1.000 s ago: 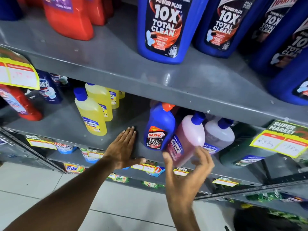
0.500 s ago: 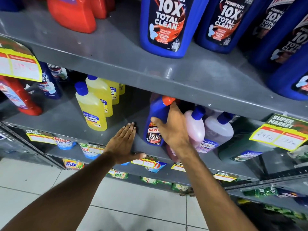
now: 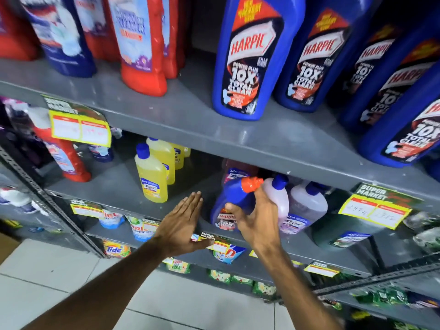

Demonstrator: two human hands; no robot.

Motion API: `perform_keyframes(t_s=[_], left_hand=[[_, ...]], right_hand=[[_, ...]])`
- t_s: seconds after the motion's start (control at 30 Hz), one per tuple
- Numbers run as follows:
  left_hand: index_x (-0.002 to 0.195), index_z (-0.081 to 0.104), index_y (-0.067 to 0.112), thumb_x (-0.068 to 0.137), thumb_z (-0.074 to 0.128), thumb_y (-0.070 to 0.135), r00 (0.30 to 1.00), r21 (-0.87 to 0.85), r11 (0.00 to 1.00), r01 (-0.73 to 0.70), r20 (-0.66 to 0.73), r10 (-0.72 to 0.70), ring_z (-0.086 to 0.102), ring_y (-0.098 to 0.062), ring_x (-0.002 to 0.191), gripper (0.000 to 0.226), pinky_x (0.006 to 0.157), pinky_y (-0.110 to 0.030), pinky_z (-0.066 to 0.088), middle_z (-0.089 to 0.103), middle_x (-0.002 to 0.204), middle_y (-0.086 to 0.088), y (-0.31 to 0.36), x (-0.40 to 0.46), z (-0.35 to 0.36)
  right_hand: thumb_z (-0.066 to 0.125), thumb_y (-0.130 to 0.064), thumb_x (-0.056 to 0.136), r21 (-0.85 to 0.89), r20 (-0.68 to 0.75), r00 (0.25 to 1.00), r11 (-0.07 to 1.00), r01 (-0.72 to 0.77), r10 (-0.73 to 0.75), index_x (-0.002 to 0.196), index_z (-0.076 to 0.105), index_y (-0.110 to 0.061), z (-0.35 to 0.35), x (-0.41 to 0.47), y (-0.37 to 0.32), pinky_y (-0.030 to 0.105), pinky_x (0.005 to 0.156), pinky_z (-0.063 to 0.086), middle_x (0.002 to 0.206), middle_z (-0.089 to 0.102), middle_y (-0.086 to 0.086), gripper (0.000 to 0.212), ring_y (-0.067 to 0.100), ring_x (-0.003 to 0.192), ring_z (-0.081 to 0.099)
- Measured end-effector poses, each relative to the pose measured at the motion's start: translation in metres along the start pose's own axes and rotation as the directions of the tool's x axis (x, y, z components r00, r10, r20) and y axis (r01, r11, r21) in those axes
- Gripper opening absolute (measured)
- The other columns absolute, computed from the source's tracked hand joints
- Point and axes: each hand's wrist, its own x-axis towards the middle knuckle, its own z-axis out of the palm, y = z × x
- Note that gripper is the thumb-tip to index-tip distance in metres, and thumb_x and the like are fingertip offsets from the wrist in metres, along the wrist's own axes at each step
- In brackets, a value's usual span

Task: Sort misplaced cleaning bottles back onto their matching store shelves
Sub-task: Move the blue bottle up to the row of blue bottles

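Note:
A small blue Harpic bottle [image 3: 234, 195] with an orange cap stands on the middle shelf [image 3: 119, 186], tilted toward me. My right hand [image 3: 256, 216] is wrapped around its neck and shoulder. My left hand [image 3: 182, 223] lies flat and open on the shelf's front edge, just left of that bottle. A pale pink bottle [image 3: 277, 201] and a clear bottle [image 3: 307, 206], both blue-capped, stand right beside it. Large blue Harpic bottles [image 3: 247, 58] fill the upper shelf [image 3: 190, 120] at the right.
Yellow bottles [image 3: 151, 177] with blue caps stand left on the middle shelf. Red and dark blue bottles [image 3: 140, 44] line the upper shelf's left side. A dark green bottle [image 3: 338, 232] sits far right. Yellow price tags [image 3: 79, 128] hang from shelf edges; detergent packets [image 3: 116, 248] lie below.
My right hand left the pink bottle, reached to the small blue Harpic bottle and closed on its neck, tipping it outward. The view rose toward the upper shelf. My left hand stayed put.

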Motion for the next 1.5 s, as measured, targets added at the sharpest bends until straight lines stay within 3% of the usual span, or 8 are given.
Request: perform_keyframes(t_s=[0.1,0.33,0.57,0.73,0.87,0.93,1.2,1.5], left_hand=[[0.164,0.006,-0.005,0.089,0.028,0.096,1.0,0.061,0.998,-0.015,0.001,0.015,-0.005,-0.029,0.164,0.128,0.133,-0.044,0.008,-0.005,0.175,-0.021,0.019,-0.016,-0.052],[0.163,0.021,-0.006,0.092,0.044,0.089,0.97,0.097,0.993,-0.061,-0.228,0.082,0.012,-0.031,0.163,0.12,0.131,-0.042,0.012,0.012,0.174,-0.022,0.058,-0.039,-0.153],[0.151,0.05,0.003,0.093,0.049,0.081,0.92,0.181,0.98,-0.078,-0.366,0.141,0.052,-0.031,0.139,0.098,0.122,-0.035,0.026,0.058,0.148,-0.016,0.067,-0.038,-0.237],[0.155,0.043,0.0,0.091,0.052,0.079,0.848,0.21,0.978,0.013,-0.52,0.1,0.048,-0.035,0.146,0.102,0.125,-0.038,0.022,0.05,0.158,-0.021,0.067,-0.015,-0.285],[0.167,0.012,0.003,0.089,0.034,0.091,0.901,0.143,0.985,0.092,-0.434,-0.021,0.007,-0.022,0.164,0.12,0.131,-0.03,-0.004,0.012,0.177,-0.012,0.064,0.014,-0.31],[0.167,0.003,0.003,0.084,0.026,0.097,0.935,0.109,0.985,0.131,-0.343,-0.086,-0.002,-0.021,0.164,0.127,0.129,-0.029,-0.008,0.003,0.178,-0.012,0.061,0.027,-0.312],[0.166,-0.005,0.004,0.081,0.031,0.102,0.977,0.087,0.973,0.212,-0.04,-0.209,-0.008,-0.022,0.164,0.135,0.13,-0.033,-0.005,-0.008,0.178,-0.012,0.055,0.06,-0.309],[0.168,0.0,0.008,0.07,0.012,0.11,0.982,0.123,0.975,0.186,-0.008,-0.187,0.0,-0.017,0.164,0.142,0.132,-0.033,0.002,-0.002,0.179,-0.007,0.04,0.072,-0.297]], right_hand=[[0.089,-0.019,0.079,0.026,0.009,0.998,0.998,0.06,-0.06,0.109,0.066,-0.019,-0.03,-0.017,-0.026,0.001,0.083,0.04,0.098,0.067,-0.008,0.039,0.005,0.088,0.055],[0.086,-0.039,0.073,-0.01,0.005,0.992,0.992,0.127,-0.127,0.112,0.067,-0.023,-0.101,-0.037,-0.087,0.036,0.08,0.052,0.094,0.074,-0.004,0.046,0.02,0.083,0.064],[0.091,-0.043,0.073,-0.034,-0.092,0.947,0.951,0.307,-0.309,0.106,0.065,-0.03,-0.181,-0.02,-0.154,0.019,0.059,0.038,0.064,0.056,-0.018,0.043,0.0,0.063,0.054],[0.09,-0.045,0.071,-0.073,-0.186,0.894,0.913,0.401,-0.407,0.103,0.066,-0.027,-0.227,0.01,-0.191,0.003,0.067,0.038,0.08,0.067,-0.017,0.043,0.003,0.067,0.055],[0.09,-0.045,0.072,-0.092,-0.189,0.897,0.916,0.389,-0.4,0.096,0.063,-0.03,-0.248,0.044,-0.213,0.006,0.067,0.043,0.086,0.073,-0.017,0.039,-0.001,0.074,0.066],[0.09,-0.045,0.072,-0.102,-0.191,0.902,0.922,0.373,-0.387,0.104,0.069,-0.025,-0.252,0.06,-0.217,0.025,0.073,0.051,0.097,0.079,-0.01,0.042,0.012,0.086,0.073],[0.083,-0.055,0.065,-0.126,-0.195,0.933,0.951,0.282,-0.302,0.112,0.072,-0.024,-0.249,0.12,-0.199,0.04,0.089,0.059,0.104,0.08,-0.004,0.058,0.025,0.102,0.073],[0.088,-0.05,0.072,-0.113,-0.18,0.949,0.964,0.241,-0.258,0.117,0.073,-0.021,-0.249,0.17,-0.172,0.034,0.088,0.057,0.106,0.08,-0.003,0.056,0.023,0.105,0.073]])
